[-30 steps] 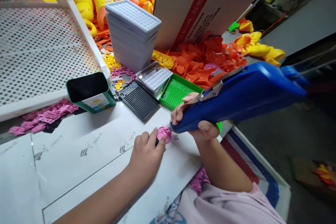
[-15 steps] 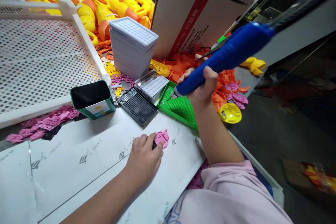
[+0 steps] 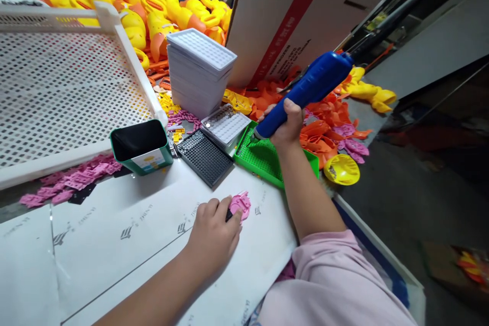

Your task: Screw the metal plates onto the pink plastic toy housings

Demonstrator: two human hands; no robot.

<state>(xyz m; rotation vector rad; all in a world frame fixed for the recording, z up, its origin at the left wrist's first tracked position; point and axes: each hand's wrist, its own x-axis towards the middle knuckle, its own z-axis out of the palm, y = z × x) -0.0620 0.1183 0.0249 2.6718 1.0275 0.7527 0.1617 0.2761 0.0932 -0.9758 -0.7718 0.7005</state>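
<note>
My right hand (image 3: 288, 122) is wrapped around a blue electric screwdriver (image 3: 313, 86), which slants down to the left. Its tip is at the left part of a green perforated tray (image 3: 267, 160); whether it touches a screw is too small to tell. With closed fingers, my left hand (image 3: 216, 229) holds a pink plastic part (image 3: 240, 205) against the white tabletop. A small black piece (image 3: 229, 215) shows between the fingers and the pink part. Left of the green tray lies a black perforated tray (image 3: 205, 157).
A green-rimmed container (image 3: 141, 145) stands by a large white mesh crate (image 3: 69, 86). Behind are stacked white trays (image 3: 198, 76) and yellow-orange toy parts (image 3: 171, 10). Orange pieces (image 3: 321, 137) and a yellow bowl (image 3: 342, 169) lie at right; a cardboard box (image 3: 263, 15) stands behind.
The screwdriver's rear end has dropped and swung away from me, while its tip stays over the green tray. My left hand keeps the pink part in place. The view has shifted slightly.
</note>
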